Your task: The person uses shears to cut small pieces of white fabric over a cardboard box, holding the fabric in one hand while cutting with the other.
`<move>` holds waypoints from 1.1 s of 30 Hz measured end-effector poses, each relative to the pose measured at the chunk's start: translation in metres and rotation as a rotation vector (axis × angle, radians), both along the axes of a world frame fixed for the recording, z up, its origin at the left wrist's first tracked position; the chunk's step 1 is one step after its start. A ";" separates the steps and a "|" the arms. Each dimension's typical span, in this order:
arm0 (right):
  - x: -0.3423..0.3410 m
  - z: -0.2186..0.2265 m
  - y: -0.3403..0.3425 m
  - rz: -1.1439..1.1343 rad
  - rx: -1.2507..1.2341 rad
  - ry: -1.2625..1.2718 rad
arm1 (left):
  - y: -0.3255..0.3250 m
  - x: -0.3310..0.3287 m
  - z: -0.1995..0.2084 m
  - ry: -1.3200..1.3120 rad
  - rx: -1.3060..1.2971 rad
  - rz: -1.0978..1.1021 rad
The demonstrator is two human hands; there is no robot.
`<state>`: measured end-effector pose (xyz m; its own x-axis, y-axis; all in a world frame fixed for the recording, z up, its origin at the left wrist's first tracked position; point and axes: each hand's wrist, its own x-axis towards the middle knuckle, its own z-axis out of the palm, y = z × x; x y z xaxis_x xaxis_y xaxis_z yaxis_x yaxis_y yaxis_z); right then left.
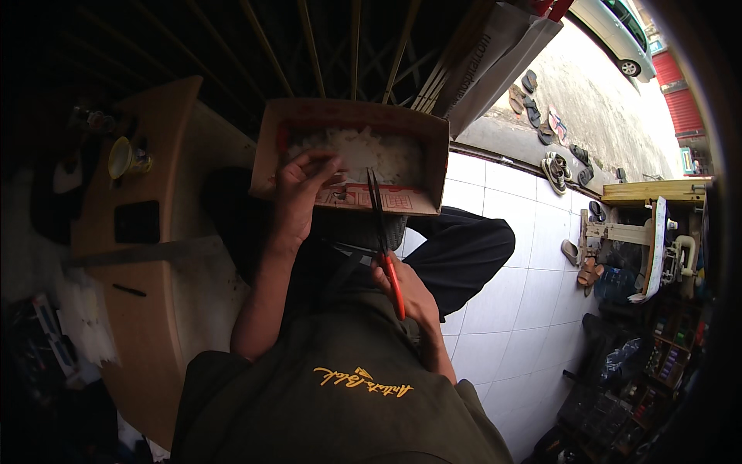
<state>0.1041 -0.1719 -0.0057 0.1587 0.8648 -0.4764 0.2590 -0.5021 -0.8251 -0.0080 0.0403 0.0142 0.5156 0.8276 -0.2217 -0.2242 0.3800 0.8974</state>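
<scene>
Straight ahead of the torso in the head view, a cardboard box is lying open beyond both hands, its long axis running left to right. The left hand is hovering over its near left part and is the nearer of the two; its fingers are curling with the thumb close by, though I cannot tell whether they are pinching anything. The right hand is staying on the near side of the box, gripping a red-handled tool, apparently long scissors or pliers. That tool is pointing away from the person, crossing the box's printed front wall and leaning slightly left, so its slim dark tips are ending over the box, just right of the left fingertips.

Inside the box, pale, ragged material is covering the bottom; its separate pieces are blurring together. On the wooden table to the left, a yellow-rimmed tub is standing, its contents unclear. At the far right, a dark rack is holding small coloured items in compartments.
</scene>
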 end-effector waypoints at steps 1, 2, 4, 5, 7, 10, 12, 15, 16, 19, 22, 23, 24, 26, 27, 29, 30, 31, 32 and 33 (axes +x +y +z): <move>-0.001 0.000 0.000 0.000 -0.011 -0.009 | -0.002 0.002 -0.003 -0.035 0.001 0.027; -0.002 0.002 0.002 0.001 -0.022 -0.018 | -0.002 0.003 -0.005 -0.028 0.023 0.018; -0.003 0.003 0.002 -0.007 -0.039 -0.022 | -0.003 0.006 -0.006 -0.014 0.059 -0.006; -0.003 0.002 0.002 -0.013 -0.040 -0.016 | -0.005 0.007 -0.005 -0.007 0.042 -0.006; -0.002 0.004 0.004 -0.024 -0.058 -0.015 | -0.009 0.010 -0.002 0.008 0.012 -0.008; -0.002 0.013 0.008 -0.040 -0.098 -0.019 | -0.014 0.011 -0.002 0.027 0.025 -0.037; -0.002 0.013 0.010 -0.061 -0.101 -0.013 | -0.018 0.014 0.000 0.031 0.010 -0.080; -0.003 0.019 0.017 -0.105 -0.132 -0.021 | -0.023 0.014 0.000 0.081 0.030 -0.141; -0.003 0.020 0.018 -0.111 -0.139 -0.027 | -0.024 0.013 -0.001 0.103 0.044 -0.160; -0.003 0.021 0.022 -0.133 -0.150 -0.029 | -0.024 0.013 -0.003 0.157 0.063 -0.183; -0.002 0.027 0.025 -0.148 -0.137 -0.022 | -0.020 0.010 -0.002 0.201 0.096 -0.238; -0.002 0.027 0.025 -0.149 -0.131 -0.031 | -0.020 0.009 -0.001 0.209 0.094 -0.244; -0.002 0.028 0.025 -0.150 -0.125 -0.040 | -0.020 0.008 0.000 0.217 0.093 -0.251; -0.001 0.028 0.025 -0.154 -0.139 -0.034 | -0.019 0.007 0.001 0.228 0.086 -0.256; 0.000 0.028 0.025 -0.157 -0.146 -0.033 | -0.019 0.007 0.000 0.230 0.081 -0.255; -0.001 0.022 0.023 -0.173 -0.098 -0.088 | -0.017 0.006 -0.002 0.203 0.060 -0.223; -0.002 0.020 0.022 -0.180 -0.074 -0.115 | -0.015 0.005 -0.004 0.174 0.043 -0.193; -0.003 0.019 0.022 -0.178 -0.081 -0.126 | -0.013 0.005 -0.004 0.146 0.026 -0.163; -0.003 0.019 0.021 -0.176 -0.089 -0.138 | -0.009 0.004 -0.003 0.119 0.016 -0.121; -0.003 0.018 0.021 -0.174 -0.094 -0.149 | -0.004 0.004 0.001 0.093 0.009 -0.080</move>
